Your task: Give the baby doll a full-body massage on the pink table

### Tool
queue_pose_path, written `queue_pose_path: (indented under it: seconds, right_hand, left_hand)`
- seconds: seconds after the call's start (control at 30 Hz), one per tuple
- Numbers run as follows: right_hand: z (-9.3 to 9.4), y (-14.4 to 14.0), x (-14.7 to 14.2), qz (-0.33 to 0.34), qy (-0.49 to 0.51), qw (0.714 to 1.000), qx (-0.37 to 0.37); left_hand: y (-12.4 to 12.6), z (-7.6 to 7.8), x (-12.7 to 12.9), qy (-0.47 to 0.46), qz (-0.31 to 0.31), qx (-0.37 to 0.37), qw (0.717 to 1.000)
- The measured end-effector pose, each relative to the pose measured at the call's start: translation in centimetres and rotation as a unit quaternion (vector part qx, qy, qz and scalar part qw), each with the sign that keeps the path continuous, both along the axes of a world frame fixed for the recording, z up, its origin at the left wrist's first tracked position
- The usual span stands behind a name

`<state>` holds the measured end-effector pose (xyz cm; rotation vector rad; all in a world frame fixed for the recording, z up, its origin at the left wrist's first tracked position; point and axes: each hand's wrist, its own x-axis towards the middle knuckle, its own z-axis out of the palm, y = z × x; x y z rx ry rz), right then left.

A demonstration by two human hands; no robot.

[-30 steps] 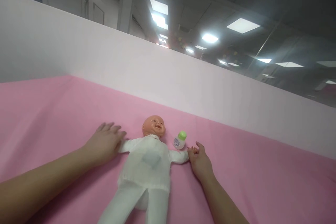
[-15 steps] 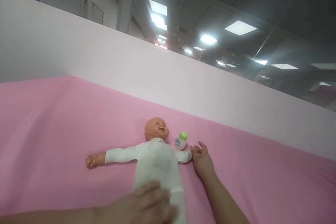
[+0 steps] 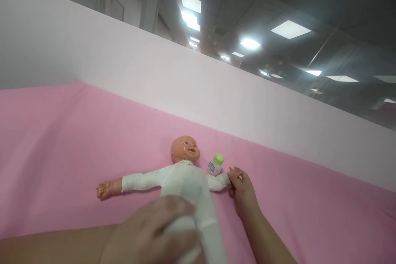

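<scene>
The doll (image 3: 185, 181) lies face up on the pink sheet (image 3: 62, 140), arms spread, dressed in white; nothing shows undone. The left hand (image 3: 154, 235) curls loosely over its lower body. The right hand (image 3: 243, 189) pinches its near hand. A bottle (image 3: 215, 165) stands beside its shoulder, untouched.

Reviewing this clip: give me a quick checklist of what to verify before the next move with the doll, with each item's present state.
1. Doll lies face up on the pink sheet: ok.
2. Left hand rests on the doll's lower body: ok.
3. Right hand holds the doll's hand: ok.
4. Doll's other arm lies free, stretched out: ok.
5. Green-capped bottle stands apart from both hands: ok.
6. Doll's legs visible: cannot tell, hidden by the left hand.
</scene>
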<state>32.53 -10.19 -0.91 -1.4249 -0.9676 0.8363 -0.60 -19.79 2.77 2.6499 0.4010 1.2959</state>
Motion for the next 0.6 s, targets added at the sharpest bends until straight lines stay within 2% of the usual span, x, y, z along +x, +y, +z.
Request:
queue_pose_path:
  seconds: [0.1, 0.2, 0.27, 0.33, 0.4, 0.47, 0.6]
  right_hand:
    - [0.6, -0.9, -2.1, 0.016, -0.007, 0.999, 0.042]
    - [1.0, -2.1, -4.5, 0.051, -0.111, 0.989, 0.079]
    - [0.9, -2.8, -5.8, 0.096, -0.242, 0.957, 0.124]
    - [0.8, -3.2, -6.7, 0.146, -0.356, 0.905, 0.182]
    - [0.7, -3.4, -7.0, 0.182, -0.407, 0.868, 0.219]
    - [0.8, -3.4, -6.9, 0.205, -0.411, 0.862, 0.214]
    - [1.0, -3.3, -6.7, 0.216, -0.382, 0.885, 0.155]
  left_hand:
    - [2.4, -0.7, -0.4, -0.010, 0.059, -0.089, 0.994]
    - [4.2, -1.3, -0.3, -0.004, 0.074, -0.191, 0.979]
    - [4.8, -1.2, -0.1, -0.004, 0.054, -0.215, 0.975]
    - [4.9, -0.9, 0.0, 0.005, 0.030, -0.220, 0.975]
    - [4.9, -0.5, 0.0, 0.008, 0.012, -0.230, 0.973]
    - [4.9, -0.3, -0.1, 0.008, 0.007, -0.245, 0.969]
    - [4.7, -1.0, 0.0, -0.002, 0.007, -0.234, 0.972]
